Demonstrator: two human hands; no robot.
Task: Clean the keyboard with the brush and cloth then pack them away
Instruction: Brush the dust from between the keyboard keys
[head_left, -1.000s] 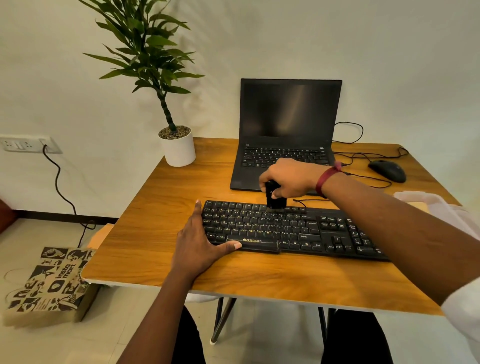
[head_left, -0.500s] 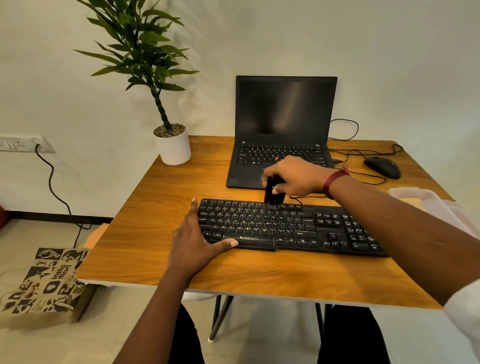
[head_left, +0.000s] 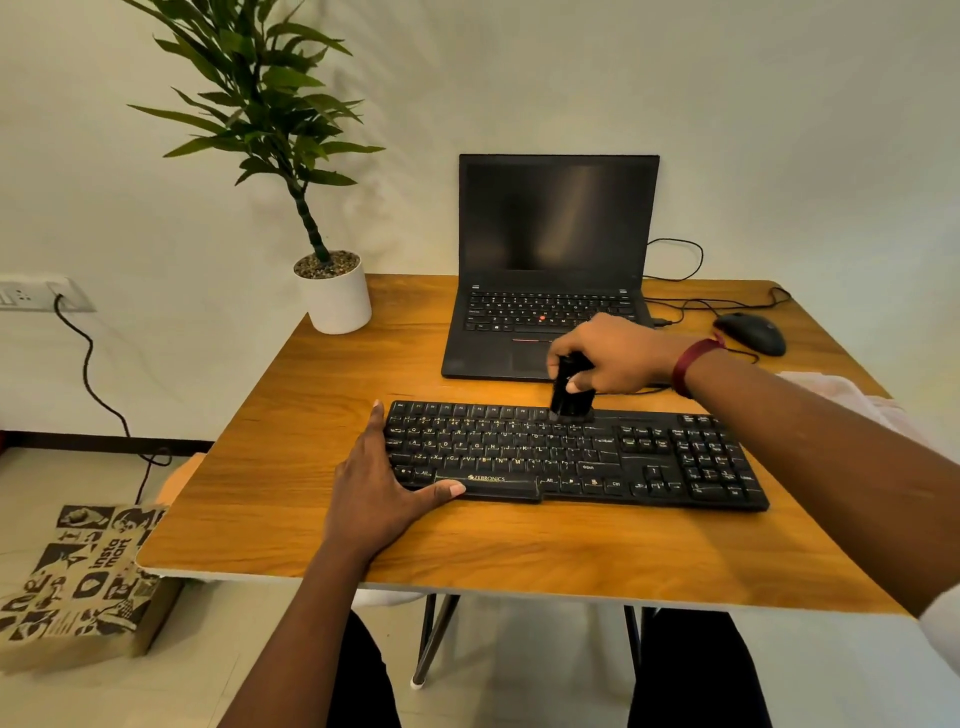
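Note:
A black keyboard (head_left: 649, 457) lies across the middle of the wooden table (head_left: 311, 395). My right hand (head_left: 613, 358) grips a small black brush (head_left: 569, 397), held upright with its bristles on the keyboard's top key row near the middle. My left hand (head_left: 379, 488) lies flat on the table, fingers apart, pressed against the keyboard's left end with the thumb along its front edge. A pale cloth (head_left: 852, 400) shows at the table's right edge, partly hidden behind my right forearm.
An open black laptop (head_left: 550, 270) stands behind the keyboard. A potted plant (head_left: 335, 296) sits at the back left, a black mouse (head_left: 750, 332) with cables at the back right. A printed paper bag (head_left: 78, 577) stands on the floor to the left.
My right hand has slid the brush rightward along the top key row. My left hand has stayed against the keyboard's left end.

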